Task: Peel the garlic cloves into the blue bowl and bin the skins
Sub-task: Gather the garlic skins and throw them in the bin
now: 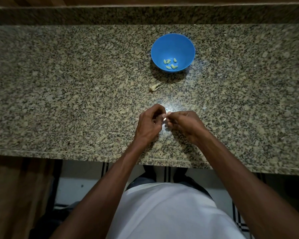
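Two hands on one clove, six in the bowl

Near the counter's front edge, the left hand and right hand meet, fingertips curled and pinching one small pale garlic clove between them. One skin scrap lies mid-counter. Toward the back edge, one blue bowl holds six peeled cloves. No readable writing

Peeled cloves lie in the bowl, skins just before it.
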